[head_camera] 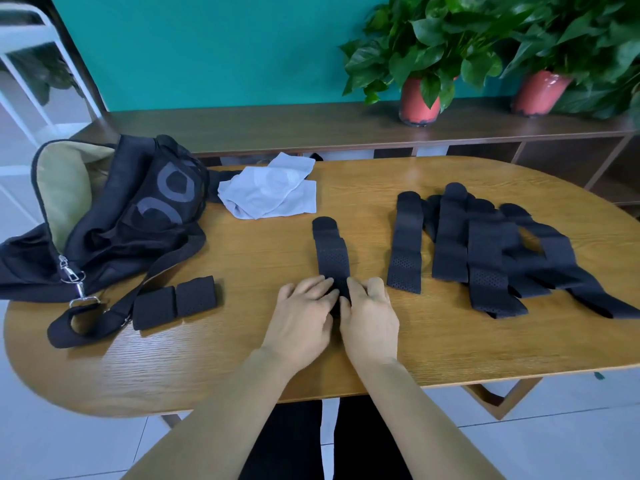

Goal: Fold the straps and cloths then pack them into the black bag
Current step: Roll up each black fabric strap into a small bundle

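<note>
A black perforated strap (330, 252) lies lengthwise in the middle of the wooden table (433, 337). My left hand (304, 315) and my right hand (370, 311) sit side by side at its near end, fingers curled over and pinching the fabric, which hides that end. Two folded black straps (175, 302) rest side by side at the left. Several unfolded black straps (485, 251) lie spread at the right. The black bag (114, 216) stands open at the far left, its tan lining showing. Light grey cloths (270, 188) lie crumpled behind the middle strap.
The bag's shoulder strap with metal clips (74, 278) loops toward the table's front left edge. Two potted plants (420, 95) stand on a dark wooden shelf unit (277, 123) behind the table. A white frame (31, 46) stands at the far left.
</note>
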{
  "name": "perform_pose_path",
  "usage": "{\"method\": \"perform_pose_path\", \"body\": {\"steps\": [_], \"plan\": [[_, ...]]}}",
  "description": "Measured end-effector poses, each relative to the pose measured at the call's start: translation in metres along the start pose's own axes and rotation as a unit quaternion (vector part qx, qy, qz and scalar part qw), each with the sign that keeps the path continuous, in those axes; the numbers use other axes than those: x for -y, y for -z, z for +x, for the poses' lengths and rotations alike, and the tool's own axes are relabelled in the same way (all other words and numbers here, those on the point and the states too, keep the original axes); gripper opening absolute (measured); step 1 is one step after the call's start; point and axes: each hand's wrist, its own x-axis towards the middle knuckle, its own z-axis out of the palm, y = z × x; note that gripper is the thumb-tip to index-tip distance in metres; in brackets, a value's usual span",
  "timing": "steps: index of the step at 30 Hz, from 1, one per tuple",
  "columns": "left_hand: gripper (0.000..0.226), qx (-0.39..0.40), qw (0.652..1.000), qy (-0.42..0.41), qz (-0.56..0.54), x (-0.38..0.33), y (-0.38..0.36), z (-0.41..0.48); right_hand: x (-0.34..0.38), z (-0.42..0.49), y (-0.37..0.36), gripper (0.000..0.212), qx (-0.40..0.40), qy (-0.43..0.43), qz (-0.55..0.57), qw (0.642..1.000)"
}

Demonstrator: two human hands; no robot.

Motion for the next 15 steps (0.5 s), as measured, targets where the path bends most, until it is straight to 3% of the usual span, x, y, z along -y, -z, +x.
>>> {"method": "perform_pose_path", "body": {"steps": [3,9,13,15], "plan": [[0.050,0.023,1.000,-0.005,-0.005,0.000,0.004,-0.003,-0.006,-0.004,0.004,0.022,-0.006,0.074,0.003,0.997],[0.043,0.022,0.999,-0.037,-0.033,0.009,0.016,-0.021,-0.020,-0.023,0.032,0.054,0.130,0.176,0.028,0.975],[0.044,0.004,0.997,-0.044,-0.068,0.008,0.022,-0.043,-0.025,-0.033,0.044,0.049,0.125,0.211,0.063,0.967],[0.046,-0.002,0.994,-0.016,-0.109,0.006,0.028,-0.047,-0.024,-0.036,0.045,0.041,0.118,0.189,0.092,0.970]]}}
